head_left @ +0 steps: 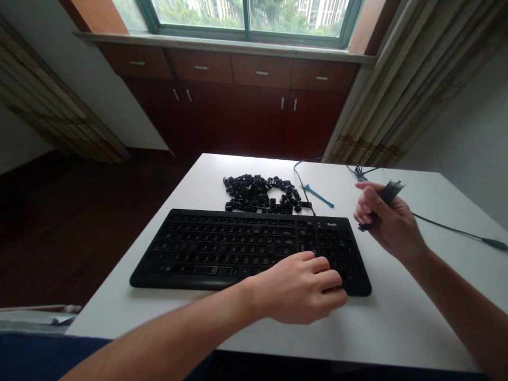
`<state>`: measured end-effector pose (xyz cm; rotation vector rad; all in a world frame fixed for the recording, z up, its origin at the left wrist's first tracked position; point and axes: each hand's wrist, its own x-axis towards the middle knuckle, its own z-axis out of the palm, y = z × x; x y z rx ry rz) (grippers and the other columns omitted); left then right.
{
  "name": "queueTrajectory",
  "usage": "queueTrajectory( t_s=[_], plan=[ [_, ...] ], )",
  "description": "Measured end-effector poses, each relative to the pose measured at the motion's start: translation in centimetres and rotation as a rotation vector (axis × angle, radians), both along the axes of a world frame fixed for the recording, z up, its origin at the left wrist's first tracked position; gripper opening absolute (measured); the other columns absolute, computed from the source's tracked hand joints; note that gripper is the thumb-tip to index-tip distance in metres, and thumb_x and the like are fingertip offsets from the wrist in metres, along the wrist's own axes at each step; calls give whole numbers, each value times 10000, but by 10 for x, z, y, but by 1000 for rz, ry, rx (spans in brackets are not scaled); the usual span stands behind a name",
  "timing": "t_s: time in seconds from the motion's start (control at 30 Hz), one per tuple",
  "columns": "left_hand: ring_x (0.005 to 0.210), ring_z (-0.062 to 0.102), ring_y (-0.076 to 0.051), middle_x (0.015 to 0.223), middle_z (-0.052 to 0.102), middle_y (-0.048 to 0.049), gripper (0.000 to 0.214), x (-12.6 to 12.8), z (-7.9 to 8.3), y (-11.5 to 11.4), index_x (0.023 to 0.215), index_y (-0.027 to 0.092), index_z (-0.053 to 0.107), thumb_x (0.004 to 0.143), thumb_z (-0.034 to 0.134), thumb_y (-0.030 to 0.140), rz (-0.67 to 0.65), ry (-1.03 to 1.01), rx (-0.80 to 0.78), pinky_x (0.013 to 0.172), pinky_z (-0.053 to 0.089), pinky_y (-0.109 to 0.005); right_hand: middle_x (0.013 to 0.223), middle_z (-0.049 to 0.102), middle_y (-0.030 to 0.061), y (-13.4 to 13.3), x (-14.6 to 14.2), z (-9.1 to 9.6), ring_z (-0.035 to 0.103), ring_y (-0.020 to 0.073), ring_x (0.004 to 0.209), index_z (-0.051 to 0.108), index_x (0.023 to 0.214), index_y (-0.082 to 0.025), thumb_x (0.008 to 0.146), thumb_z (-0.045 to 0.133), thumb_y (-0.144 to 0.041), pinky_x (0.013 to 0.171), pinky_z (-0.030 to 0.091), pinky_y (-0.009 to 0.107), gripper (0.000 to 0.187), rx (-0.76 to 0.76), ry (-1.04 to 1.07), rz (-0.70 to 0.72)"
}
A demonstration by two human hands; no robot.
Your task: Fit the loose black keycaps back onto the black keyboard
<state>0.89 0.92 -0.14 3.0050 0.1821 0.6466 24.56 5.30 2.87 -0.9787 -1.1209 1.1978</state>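
Head view: clamping the right hand grip on one long, slim black plastic bar, tilting up and away above the white surface. Pressing the left hand, fingers curled, grasping nothing, onto the right end of one flat black keyboard, lying left of and lower than the bar, long axis running left to right. Sitting beyond: one heap of loose black keycaps, too many for counting, and one thin blue plastic tool.

Two hands, one keyboard, one keycap heap, one black strip, one tool
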Motion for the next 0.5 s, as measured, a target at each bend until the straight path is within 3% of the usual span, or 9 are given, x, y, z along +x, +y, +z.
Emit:
queueTrajectory(
  t_s=[0.07,0.13,0.2,0.3,0.37,0.43,0.5],
  plan=[
    [857,548,-175,1012,646,-49,221,0,-1,0,1072,157,654,1015,454,234,-1,0,1,706,418,-342,612,396,-63,-1,-7,5,352,84,502,671,1098,-251,930,661,-439,489,357,240,253,6,56,-2],
    [856,547,-175,1010,641,-48,219,0,-1,0,1070,157,652,1014,456,237,-1,1,5,704,414,-341,606,389,-56,-2,-13,10,347,86,492,679,965,-231,957,591,-504,481,354,248,287,8,83,-2],
    [849,545,-174,1004,638,-47,216,0,-2,-1,1056,161,654,1013,455,235,2,-1,13,700,408,-338,622,432,-43,-3,-18,12,381,91,513,686,940,-215,957,614,-450,501,371,256,246,19,55,-23],
    [840,546,-171,996,634,-50,208,0,-2,-1,1029,172,656,1010,461,241,8,-3,32,697,398,-331,632,466,-53,-5,-24,14,399,95,533,672,1097,-255,904,709,-293,533,375,254,201,64,37,-39],
    [834,547,-170,990,631,-54,196,0,-1,-1,1019,179,656,1006,473,248,10,0,45,691,391,-327,608,446,-52,-5,-28,16,388,97,512,659,903,-238,912,687,-342,513,350,260,108,42,86,14],
    [831,548,-171,987,629,-55,193,0,-1,-1,1017,179,655,1004,477,252,10,2,54,684,387,-327,533,382,-50,-5,-30,18,347,92,457,512,618,-205,933,637,-391,465,302,273,387,0,112,59],
    [831,547,-172,987,628,-53,198,0,0,-1,1018,176,654,1005,471,251,11,1,53,687,389,-330,448,296,-55,-6,-32,20,283,86,398,367,502,-205,950,599,-364,424,246,290,530,3,113,66]
  ],
)
